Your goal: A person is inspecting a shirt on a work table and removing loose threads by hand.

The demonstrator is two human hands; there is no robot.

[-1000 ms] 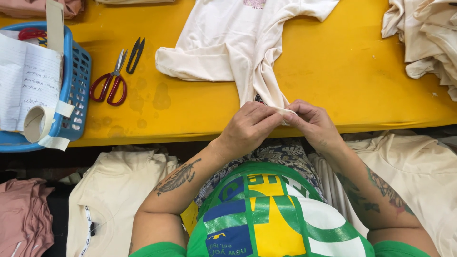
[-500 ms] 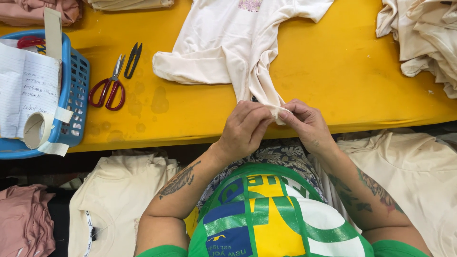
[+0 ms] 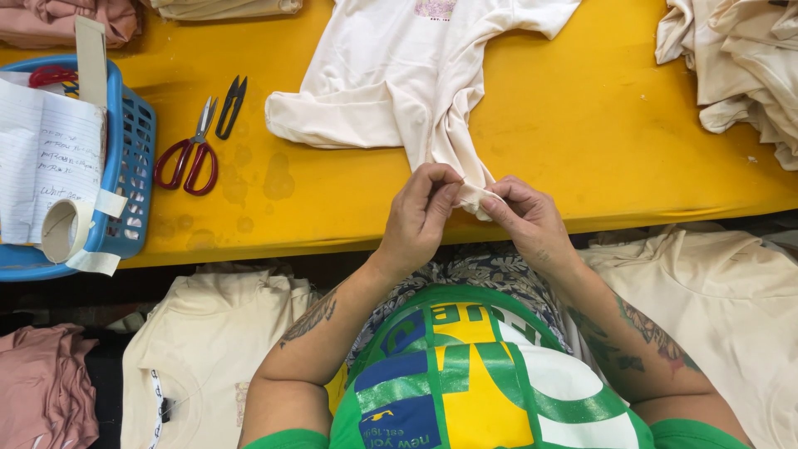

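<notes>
Head view, cream shirt [image 3: 399, 91] hem pinched between both hands' fingers [image 3: 445, 193]

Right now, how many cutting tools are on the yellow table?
2. The red-handled scissors lie left of the cream shirt, beside the blue basket. The small black snips lie just above and right of them. The basket may hide more.

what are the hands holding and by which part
Both hands pinch the cream shirt at its bunched near end by the table edge: left hand and right hand grip the same small fold between their fingertips.
</notes>
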